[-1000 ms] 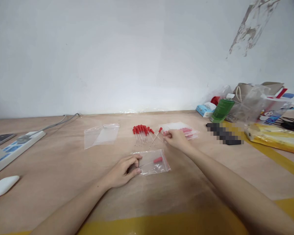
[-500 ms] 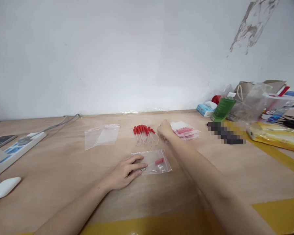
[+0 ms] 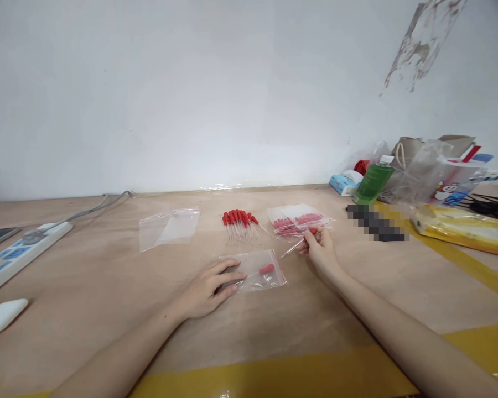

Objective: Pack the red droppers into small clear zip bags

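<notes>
My left hand [image 3: 216,286] lies on a clear zip bag [image 3: 255,283], fingers spread over its left part. Inside that bag is one dropper with a red bulb [image 3: 266,269]; its tube runs toward my fingertips. To the right, my right hand [image 3: 321,251] pinches another dropper [image 3: 292,249] near its red bulb, its thin glass tip pointing down-left at the bag's right end. Behind the bag, several loose red-bulbed droppers [image 3: 238,219] lie in a pile. A stack of filled zip bags [image 3: 286,224] lies just beyond my right hand.
Flat, unfilled zip bags [image 3: 178,225] lie at the left. Farther left are a white power strip [image 3: 45,243] and a phone [image 3: 0,236]. At the right stand a green bottle [image 3: 373,181] and a tissue pack [image 3: 342,185], with a yellow package [image 3: 460,229] nearby.
My right hand has come back from beside the dropper pile, moving right and nearer, with a dropper now showing in its fingers. My left hand stays on the bag.
</notes>
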### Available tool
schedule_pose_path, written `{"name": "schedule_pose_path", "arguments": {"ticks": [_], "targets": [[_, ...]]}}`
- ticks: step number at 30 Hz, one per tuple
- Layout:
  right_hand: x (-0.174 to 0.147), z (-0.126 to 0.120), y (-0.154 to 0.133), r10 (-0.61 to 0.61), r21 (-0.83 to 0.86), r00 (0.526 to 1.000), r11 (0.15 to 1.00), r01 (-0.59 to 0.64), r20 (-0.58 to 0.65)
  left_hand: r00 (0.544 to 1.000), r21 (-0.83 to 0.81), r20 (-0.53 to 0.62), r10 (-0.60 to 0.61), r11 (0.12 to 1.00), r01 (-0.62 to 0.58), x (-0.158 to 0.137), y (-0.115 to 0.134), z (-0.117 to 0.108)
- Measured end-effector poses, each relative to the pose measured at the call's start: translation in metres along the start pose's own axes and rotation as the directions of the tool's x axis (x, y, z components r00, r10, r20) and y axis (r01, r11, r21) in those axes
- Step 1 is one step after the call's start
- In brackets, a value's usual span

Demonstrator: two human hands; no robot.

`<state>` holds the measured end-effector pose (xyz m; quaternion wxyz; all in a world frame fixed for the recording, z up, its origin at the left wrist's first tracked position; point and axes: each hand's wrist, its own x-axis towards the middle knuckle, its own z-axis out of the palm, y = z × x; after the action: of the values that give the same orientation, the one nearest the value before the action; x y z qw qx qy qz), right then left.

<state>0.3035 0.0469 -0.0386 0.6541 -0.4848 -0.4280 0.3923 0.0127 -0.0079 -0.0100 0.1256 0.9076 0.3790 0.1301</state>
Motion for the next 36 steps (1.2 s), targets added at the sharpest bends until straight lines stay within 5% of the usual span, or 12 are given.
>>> {"name": "schedule_pose_path", "arguments": {"ticks": [6,9,14,20,26,31,36], "targets": [[-0.019,0.018,-0.005,0.194,0.155,0.979,0.967,-0.202,0.068,1.0,-0.013,-0.017,-0.012,1.0,0.012,-0.001,0.002,0.0],[-0.028,0.019,-0.005,0.253,0.076,0.944,0.959,-0.273,0.212,0.998,-0.032,-0.031,-0.051,0.998,0.05,-0.001,0.002,0.001],[-0.026,0.016,-0.001,0.146,-0.187,0.895,0.98,-0.072,0.421,0.998,-0.047,-0.027,-0.059,0.997,0.058,0.0,0.002,0.0],[-0.024,0.018,0.0,0.132,-0.242,0.821,0.97,0.008,0.555,0.998,-0.045,-0.009,-0.066,0.997,0.065,0.0,0.002,0.0],[-0.023,0.023,0.002,0.084,-0.337,0.856,0.935,0.108,0.51,0.997,-0.034,-0.001,-0.079,0.996,0.079,-0.001,0.001,0.001],[-0.027,0.025,0.004,0.049,-0.512,0.872,0.825,0.24,0.487,0.998,-0.036,-0.012,-0.063,0.997,0.063,0.001,0.001,0.0],[-0.029,0.021,-0.01,0.169,-0.487,0.806,0.858,0.164,0.567,0.999,-0.06,-0.037,-0.033,0.998,0.031,0.0,0.002,0.0]]}}
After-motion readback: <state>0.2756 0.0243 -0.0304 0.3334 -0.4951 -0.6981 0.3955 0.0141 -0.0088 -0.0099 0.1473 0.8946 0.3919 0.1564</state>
